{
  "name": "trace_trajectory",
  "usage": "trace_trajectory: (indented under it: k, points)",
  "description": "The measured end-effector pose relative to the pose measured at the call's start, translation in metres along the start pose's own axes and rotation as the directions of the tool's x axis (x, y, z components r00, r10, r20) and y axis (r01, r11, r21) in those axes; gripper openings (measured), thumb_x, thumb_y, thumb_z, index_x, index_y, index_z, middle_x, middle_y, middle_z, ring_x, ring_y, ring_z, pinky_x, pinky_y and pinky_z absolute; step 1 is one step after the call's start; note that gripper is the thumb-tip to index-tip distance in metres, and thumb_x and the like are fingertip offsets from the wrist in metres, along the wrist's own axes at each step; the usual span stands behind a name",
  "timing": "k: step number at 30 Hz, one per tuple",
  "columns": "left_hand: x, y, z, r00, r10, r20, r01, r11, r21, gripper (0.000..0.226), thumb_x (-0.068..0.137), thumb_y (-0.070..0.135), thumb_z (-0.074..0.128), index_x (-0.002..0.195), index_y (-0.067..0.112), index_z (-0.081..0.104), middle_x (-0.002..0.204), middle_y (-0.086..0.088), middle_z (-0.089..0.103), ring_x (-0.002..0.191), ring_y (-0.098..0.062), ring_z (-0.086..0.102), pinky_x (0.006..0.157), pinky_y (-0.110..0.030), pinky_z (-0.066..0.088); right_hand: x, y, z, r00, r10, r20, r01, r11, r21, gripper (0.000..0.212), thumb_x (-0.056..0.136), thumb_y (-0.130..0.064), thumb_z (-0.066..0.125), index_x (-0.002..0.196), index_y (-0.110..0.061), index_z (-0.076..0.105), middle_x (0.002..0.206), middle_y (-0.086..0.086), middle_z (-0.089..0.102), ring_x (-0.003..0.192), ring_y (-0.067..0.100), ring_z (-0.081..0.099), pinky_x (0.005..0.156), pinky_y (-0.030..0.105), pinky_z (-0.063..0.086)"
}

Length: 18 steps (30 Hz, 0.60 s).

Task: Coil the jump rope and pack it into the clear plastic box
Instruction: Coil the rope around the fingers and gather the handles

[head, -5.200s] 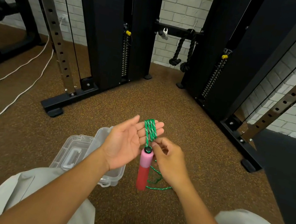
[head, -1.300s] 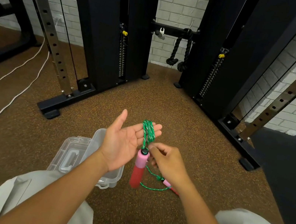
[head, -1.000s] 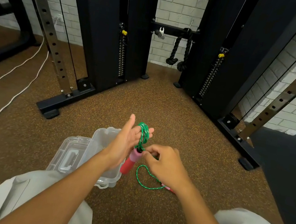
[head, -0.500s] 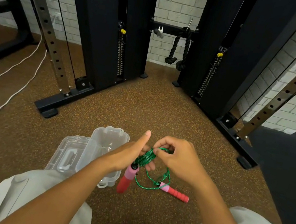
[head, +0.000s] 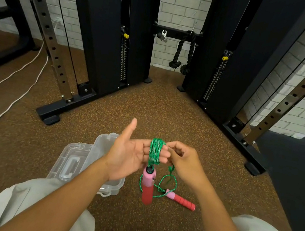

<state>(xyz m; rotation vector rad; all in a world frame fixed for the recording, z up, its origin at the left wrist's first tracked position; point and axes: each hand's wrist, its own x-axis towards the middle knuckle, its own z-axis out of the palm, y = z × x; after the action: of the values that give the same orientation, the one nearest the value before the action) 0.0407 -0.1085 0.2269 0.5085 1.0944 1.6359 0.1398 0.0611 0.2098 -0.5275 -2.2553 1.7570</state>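
Head view: unlabelled jump rope (head: 155,151), left hand (head: 131,158).

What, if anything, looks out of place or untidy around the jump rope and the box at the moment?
Nothing looks damaged. The green rope is only partly coiled around the left hand; a loose tail lies tangled by the second handle on the floor. The clear box sits open, nothing visible inside.

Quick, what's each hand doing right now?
Left hand: open, green rope coiled around its fingers.
Right hand: pinched shut on the rope.
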Motion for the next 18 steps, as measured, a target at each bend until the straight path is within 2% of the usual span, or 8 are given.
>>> trace_trajectory:
  k: [3, 5, 7, 10, 13, 16, 18]
  points:
    - [0.001, 0.001, -0.001, 0.999, 0.036, -0.007, -0.036, 0.991, -0.128, 0.110, 0.086, 0.083, 0.019, 0.142, -0.005, 0.052, 0.139, -0.024, 0.062, 0.125, -0.031, 0.063, 0.116, -0.049, 0.033, -0.001, 0.007, 0.010, 1.000, 0.013, 0.006, -0.013, 0.999, -0.034, 0.028, 0.098, -0.008, 0.058, 0.085, -0.024, 0.076, 0.068, 0.005, 0.064, 0.065, 0.021, 0.051, 0.060, 0.042, 0.041]
    - [0.002, 0.001, -0.001, 0.999, 0.050, -0.010, -0.050, 0.989, -0.140, 0.107, 0.087, 0.082, 0.018, 0.147, -0.002, 0.046, 0.147, -0.020, 0.057, 0.138, -0.029, 0.054, 0.122, -0.050, 0.023, -0.002, 0.011, 0.016, 1.000, 0.017, 0.005, -0.016, 0.997, -0.076, 0.024, 0.097, -0.011, 0.060, 0.077, -0.015, 0.071, 0.064, 0.005, 0.062, 0.061, 0.019, 0.050, 0.057, 0.044, 0.041]
    - [0.003, 0.000, -0.001, 0.998, 0.060, -0.027, -0.062, 0.991, -0.120, 0.104, 0.088, 0.081, 0.016, 0.148, 0.001, 0.044, 0.149, -0.016, 0.056, 0.141, -0.026, 0.051, 0.124, -0.049, 0.020, -0.004, 0.011, 0.021, 1.000, 0.014, 0.009, -0.013, 0.990, -0.142, 0.024, 0.096, -0.016, 0.063, 0.073, -0.013, 0.069, 0.061, 0.003, 0.061, 0.057, 0.015, 0.048, 0.056, 0.038, 0.038]
    - [0.003, -0.001, -0.003, 0.994, 0.070, -0.082, -0.075, 0.996, -0.055, 0.102, 0.087, 0.081, 0.018, 0.151, 0.004, 0.041, 0.148, -0.010, 0.058, 0.141, -0.021, 0.051, 0.124, -0.048, 0.022, -0.007, 0.009, 0.022, 0.998, -0.048, 0.033, 0.056, 0.958, -0.283, 0.019, 0.097, -0.021, 0.064, 0.080, -0.019, 0.073, 0.057, -0.006, 0.060, 0.050, 0.005, 0.043, 0.051, 0.025, 0.034]
    - [0.005, -0.001, -0.008, 0.985, 0.077, -0.155, -0.074, 0.997, 0.022, 0.104, 0.085, 0.083, 0.020, 0.154, 0.007, 0.036, 0.148, -0.004, 0.059, 0.139, -0.016, 0.053, 0.123, -0.048, 0.025, -0.010, 0.006, 0.023, 0.996, -0.052, 0.074, 0.075, 0.931, -0.358, 0.015, 0.098, -0.024, 0.064, 0.096, -0.025, 0.078, 0.055, -0.024, 0.061, 0.046, 0.002, 0.043, 0.047, 0.015, 0.034]
    - [0.007, -0.002, -0.008, 0.968, 0.072, -0.240, -0.032, 0.985, 0.167, 0.104, 0.084, 0.082, 0.016, 0.155, 0.009, 0.037, 0.148, 0.000, 0.059, 0.137, -0.012, 0.054, 0.105, -0.031, 0.038, -0.011, 0.003, 0.025, 0.993, -0.064, 0.102, 0.103, 0.889, -0.445, 0.012, 0.096, -0.028, 0.066, 0.098, -0.026, 0.078, 0.062, -0.022, 0.062, 0.055, -0.005, 0.054, 0.056, 0.010, 0.039]
    - [0.009, -0.006, -0.006, 0.963, 0.066, -0.261, 0.004, 0.966, 0.258, 0.104, 0.085, 0.083, 0.013, 0.154, 0.010, 0.039, 0.150, 0.000, 0.057, 0.137, -0.011, 0.053, 0.103, -0.028, 0.039, -0.012, -0.001, 0.024, 0.989, -0.085, 0.120, 0.134, 0.857, -0.497, 0.010, 0.094, -0.027, 0.067, 0.095, -0.024, 0.077, 0.068, -0.017, 0.066, 0.064, -0.004, 0.059, 0.062, 0.010, 0.041]
